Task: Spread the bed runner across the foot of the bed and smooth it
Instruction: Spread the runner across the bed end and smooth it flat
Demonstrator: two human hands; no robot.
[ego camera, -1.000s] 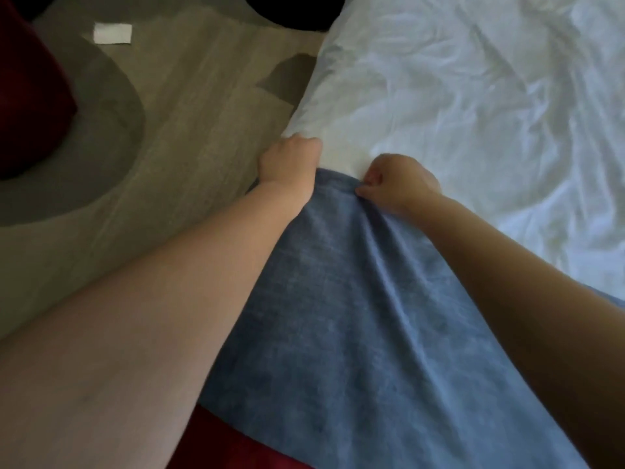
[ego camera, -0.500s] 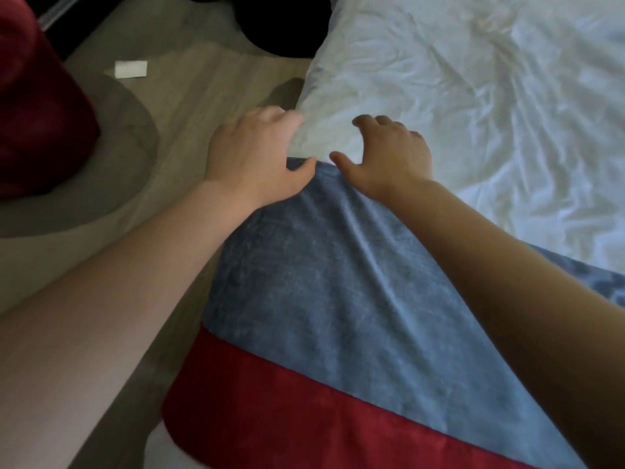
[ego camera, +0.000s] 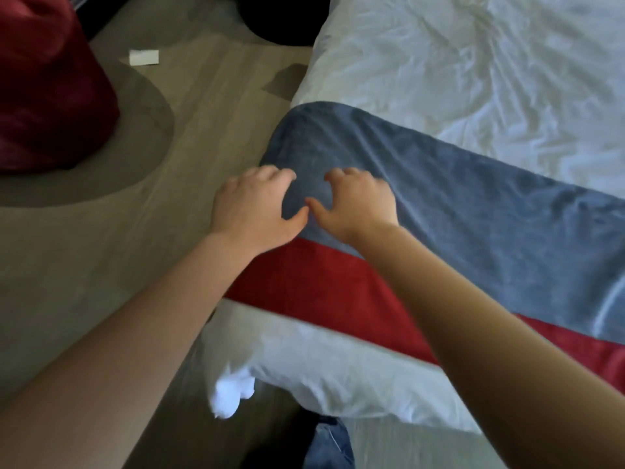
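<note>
The bed (ego camera: pixel 473 62), covered in a wrinkled white sheet, fills the right of the view above a wood-look floor (ego camera: pixel 101 265). The bed runner (ego camera: pixel 473 204), blue with a red band, lies across its near end and drapes over the left edge. The left hand (ego camera: pixel 253 204) and right hand (ego camera: pixel 358 204) are over the blue part near that edge, fingers loosely spread, gripping nothing; whether the palms press down is unclear.
</note>
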